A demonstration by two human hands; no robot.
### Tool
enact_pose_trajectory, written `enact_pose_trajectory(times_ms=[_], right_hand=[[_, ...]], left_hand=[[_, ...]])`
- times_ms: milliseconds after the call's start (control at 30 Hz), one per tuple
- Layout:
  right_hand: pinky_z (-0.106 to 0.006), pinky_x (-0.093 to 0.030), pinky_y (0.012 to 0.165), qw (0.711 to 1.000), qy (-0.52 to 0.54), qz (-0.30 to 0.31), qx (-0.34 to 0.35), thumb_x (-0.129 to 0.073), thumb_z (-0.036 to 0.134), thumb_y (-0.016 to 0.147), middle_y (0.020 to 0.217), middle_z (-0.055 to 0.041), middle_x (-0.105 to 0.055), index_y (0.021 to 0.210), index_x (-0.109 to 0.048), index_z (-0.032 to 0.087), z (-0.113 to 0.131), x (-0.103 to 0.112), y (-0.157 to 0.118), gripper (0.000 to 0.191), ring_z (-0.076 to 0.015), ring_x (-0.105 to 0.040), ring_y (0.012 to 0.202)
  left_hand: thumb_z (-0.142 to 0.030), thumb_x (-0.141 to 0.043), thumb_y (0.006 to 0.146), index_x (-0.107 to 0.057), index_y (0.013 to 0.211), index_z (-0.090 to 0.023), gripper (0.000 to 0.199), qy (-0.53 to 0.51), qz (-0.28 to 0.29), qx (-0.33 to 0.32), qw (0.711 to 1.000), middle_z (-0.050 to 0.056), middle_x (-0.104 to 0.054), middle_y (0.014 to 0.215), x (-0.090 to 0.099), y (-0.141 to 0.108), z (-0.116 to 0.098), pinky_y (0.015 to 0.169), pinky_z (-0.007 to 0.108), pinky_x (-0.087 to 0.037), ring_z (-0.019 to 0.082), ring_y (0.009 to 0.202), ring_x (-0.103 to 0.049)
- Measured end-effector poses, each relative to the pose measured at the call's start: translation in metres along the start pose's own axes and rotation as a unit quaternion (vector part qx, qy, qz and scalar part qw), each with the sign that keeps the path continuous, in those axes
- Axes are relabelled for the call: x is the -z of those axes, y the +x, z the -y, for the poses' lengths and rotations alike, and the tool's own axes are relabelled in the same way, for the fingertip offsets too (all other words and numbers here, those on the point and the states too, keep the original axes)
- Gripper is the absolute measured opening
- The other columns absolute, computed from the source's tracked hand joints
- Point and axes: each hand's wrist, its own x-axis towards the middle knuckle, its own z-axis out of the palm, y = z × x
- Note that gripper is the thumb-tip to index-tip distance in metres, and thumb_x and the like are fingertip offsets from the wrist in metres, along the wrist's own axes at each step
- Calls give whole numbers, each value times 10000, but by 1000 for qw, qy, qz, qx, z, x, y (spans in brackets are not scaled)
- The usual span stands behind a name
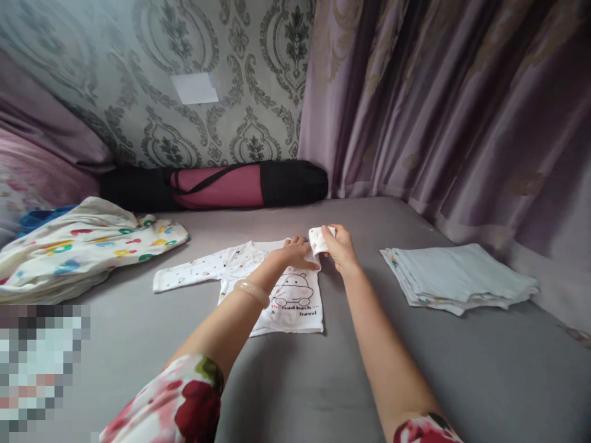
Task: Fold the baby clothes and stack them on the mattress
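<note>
A small white long-sleeved baby shirt (265, 320) lies spread out on the grey bed sheet, with a cartoon animal and lettering on its front. Its left-side sleeve (189, 274) stretches out flat toward the left. My left hand (298, 253) rests flat with fingers spread on the upper right part of the shirt, near the shoulder. Just to the right, my right hand (340, 246) pinches the shirt's other sleeve (318, 240) between thumb and fingers, its cuff raised off the bed.
To the right lies a stack of folded pale cloths (462, 274). A crumpled white garment with colourful prints (92, 246) is heaped at the left. Along the wall rests a long black and maroon bag (221, 184). Purple curtains (392, 92) hang at the back right.
</note>
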Motion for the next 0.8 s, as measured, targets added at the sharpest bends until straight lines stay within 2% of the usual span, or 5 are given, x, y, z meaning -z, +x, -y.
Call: enact_pose_trajectory(times_ms=[233, 400, 533, 633, 800], right_hand=[[-204, -408, 358, 1000, -7, -6, 20, -557, 378, 844, 813, -41, -645, 1018, -549, 168, -7, -11, -2, 273, -141, -583, 555], [-293, -530, 635, 987, -97, -28, 125, -541, 431, 841, 869, -69, -674, 998, -577, 173, -16, -30, -14, 303, -197, -639, 769], [-338, -529, 808, 960, -113, 201, 158, -496, 538, 889, 970, -51, -708, 1085, -599, 222, -20, -45, -34, 386, -194, -668, 886], [-336, -482, 928, 926, -128, 324, 148, -348, 587, 951, 1091, -79, -703, 1070, -640, 217, -18, -45, -40, 486, -188, -653, 1026], [-311, -468, 937, 967, -104, 212, 94, -232, 542, 990, 1123, -140, -700, 1077, -643, 148, -16, -19, -14, 576, -175, -642, 1083]], left_hand=[[-585, -638, 743, -416, 1386, -219, 772, -54, -94, 34, 993, 165, -361, 1461, -3, -26, 10, 1062, 527, -292, 375, 1339, -303], [-427, -566, 838, -503, 1280, -148, 526, -229, -224, 143, 936, 161, -601, 1178, -9, -72, 28, 881, 392, -473, 268, 1034, -593], [-575, -359, 919, -583, 1093, -127, 531, -450, -253, 223, 827, 114, -666, 914, -14, -100, 34, 647, 302, -502, 193, 730, -641], [-642, -279, 918, -620, 978, -128, 620, -482, -267, 230, 802, 78, -635, 744, -16, -107, 33, 598, 289, -481, 184, 657, -611], [-423, -554, 848, -556, 1244, -146, 483, -428, -295, 256, 815, 19, -609, 765, -21, -102, 30, 557, 244, -445, 123, 571, -541]])
